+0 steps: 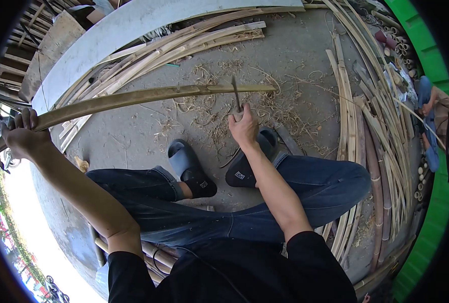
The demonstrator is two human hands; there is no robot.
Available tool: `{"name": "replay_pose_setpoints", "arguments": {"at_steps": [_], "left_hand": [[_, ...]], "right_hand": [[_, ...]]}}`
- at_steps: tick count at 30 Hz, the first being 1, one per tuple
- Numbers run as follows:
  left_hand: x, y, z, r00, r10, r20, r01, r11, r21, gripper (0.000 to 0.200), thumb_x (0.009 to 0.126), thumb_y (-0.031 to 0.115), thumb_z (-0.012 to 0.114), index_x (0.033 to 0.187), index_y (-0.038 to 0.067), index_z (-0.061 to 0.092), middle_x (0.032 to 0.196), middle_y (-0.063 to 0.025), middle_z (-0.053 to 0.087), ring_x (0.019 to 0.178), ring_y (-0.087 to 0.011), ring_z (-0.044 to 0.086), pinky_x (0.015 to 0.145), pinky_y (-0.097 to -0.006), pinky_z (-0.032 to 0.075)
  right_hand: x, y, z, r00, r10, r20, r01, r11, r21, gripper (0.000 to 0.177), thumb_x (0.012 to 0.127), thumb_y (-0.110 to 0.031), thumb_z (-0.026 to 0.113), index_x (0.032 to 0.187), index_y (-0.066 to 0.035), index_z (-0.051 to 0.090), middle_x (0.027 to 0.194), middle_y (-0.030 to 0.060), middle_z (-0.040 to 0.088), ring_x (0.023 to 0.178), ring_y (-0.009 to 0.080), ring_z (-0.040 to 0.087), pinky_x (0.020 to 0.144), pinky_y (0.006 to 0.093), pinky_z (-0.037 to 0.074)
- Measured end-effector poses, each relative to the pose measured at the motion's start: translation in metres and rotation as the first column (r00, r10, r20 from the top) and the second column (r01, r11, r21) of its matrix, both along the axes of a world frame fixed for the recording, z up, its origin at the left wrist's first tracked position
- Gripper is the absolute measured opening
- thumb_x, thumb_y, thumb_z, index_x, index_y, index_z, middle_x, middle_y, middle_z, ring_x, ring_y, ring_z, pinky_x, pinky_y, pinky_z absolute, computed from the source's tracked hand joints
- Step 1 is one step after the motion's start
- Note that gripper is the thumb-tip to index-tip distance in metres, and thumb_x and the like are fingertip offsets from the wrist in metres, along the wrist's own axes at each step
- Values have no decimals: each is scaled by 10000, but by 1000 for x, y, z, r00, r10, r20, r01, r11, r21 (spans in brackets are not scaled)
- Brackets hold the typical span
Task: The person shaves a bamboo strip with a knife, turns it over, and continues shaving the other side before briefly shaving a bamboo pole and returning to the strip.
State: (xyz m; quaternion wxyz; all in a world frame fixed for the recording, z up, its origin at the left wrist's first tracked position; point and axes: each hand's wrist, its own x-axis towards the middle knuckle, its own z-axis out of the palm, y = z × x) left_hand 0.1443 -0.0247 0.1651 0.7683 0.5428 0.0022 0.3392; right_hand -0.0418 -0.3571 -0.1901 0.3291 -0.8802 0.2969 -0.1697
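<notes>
My left hand (21,135) grips the near end of a long curved bamboo strip (148,96) that reaches across the concrete floor to the right. In front of my knees, my right hand (243,127) holds a knife (236,93) upright, with its blade set against the strip near its far end. Thin bamboo shavings (209,113) lie on the floor below the blade. I am seated, with my legs in blue jeans and both feet in dark slippers (191,166).
Split bamboo strips are piled at the back (184,43) and in long curved bundles on the right (371,131). A pale curved board (133,22) lies behind. Another person (434,113) sits at the far right beside a green wall (426,45).
</notes>
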Motion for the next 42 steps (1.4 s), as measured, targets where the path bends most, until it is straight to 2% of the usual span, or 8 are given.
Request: {"name": "replay_pose_setpoints", "arguments": {"at_steps": [4,7,10,21,24,26,36,42], "left_hand": [[-4,-3,-3,997,66,-26,-68,996,-63,286,1033,240,407,804,106,301,595,9,254,469,-102,249,397,-256,245],[-8,-14,-1,987,145,-69,-150,987,-64,311,1042,261,404,797,101,298,600,8,252,474,-105,256,397,-264,237],[5,-1,-12,991,119,-55,-123,991,-58,302,1047,258,389,811,92,303,604,8,248,478,-106,254,399,-264,233],[8,56,-2,910,-312,272,320,947,16,532,1029,577,267,847,97,410,732,-30,345,590,-118,346,487,-217,328],[-4,38,3,974,1,226,-13,999,52,699,911,754,338,887,79,517,940,-111,514,865,-231,520,702,-309,484],[30,115,-13,915,-289,280,269,957,109,783,854,826,325,784,79,551,1026,-136,549,917,-252,548,744,-308,496],[-2,99,13,869,-282,407,323,946,-33,828,863,835,161,598,112,465,638,-42,436,581,-170,423,440,-244,384],[-39,27,39,924,352,147,-347,936,-59,761,943,743,176,770,56,455,677,-65,478,625,-228,468,506,-305,431]], "right_hand": [[1,-98,-69,846,-69,-529,308,872,379,353,790,-221,717,1049,-16,592,906,232,687,882,411,682,796,471,531],[-7,-101,-57,873,-439,-212,448,894,-9,391,804,-235,703,1114,-21,598,942,249,686,881,412,682,797,473,527],[-3,-75,2,929,-367,-54,369,903,220,574,806,-226,709,1297,7,524,1044,274,676,992,385,680,828,453,541],[31,-153,-39,883,-357,-305,451,827,335,272,795,-213,704,948,11,704,919,193,716,820,297,712,726,403,549],[22,-155,-1,923,-379,-68,360,788,500,304,798,-152,738,1022,36,655,881,150,703,742,224,694,654,369,547],[13,-148,22,946,-316,-65,300,786,541,307,820,-134,723,1057,36,628,859,126,691,708,188,674,613,348,538],[24,3,169,944,305,122,-327,914,242,371,902,-311,664,1094,-23,531,853,169,661,802,334,693,710,453,546],[33,77,126,924,373,90,-375,927,3,440,818,-223,722,1112,18,501,848,209,652,788,380,688,682,464,558]]}}
